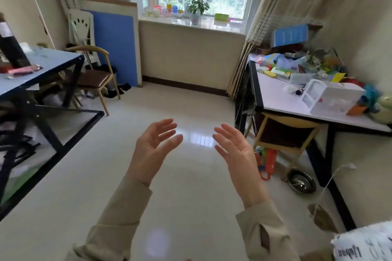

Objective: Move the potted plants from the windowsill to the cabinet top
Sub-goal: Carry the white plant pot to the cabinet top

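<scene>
1. Potted plant [197,11] in a white pot stands on the windowsill [212,25], far across the room.
2. Left hand [151,150] raised, palm inward, fingers spread, empty.
3. Right hand [237,152] mirrors it (beige sleeves [118,214]); hands apart over the floor.

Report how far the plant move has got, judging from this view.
Done: nothing that shows. One potted plant stands on the windowsill, across the room. In hand: nothing; the left hand and right hand are open and empty, raised over the floor. Left: cross to the sill, pick up the plant and carry it to the cabinet top, which this view does not clearly show.
</scene>
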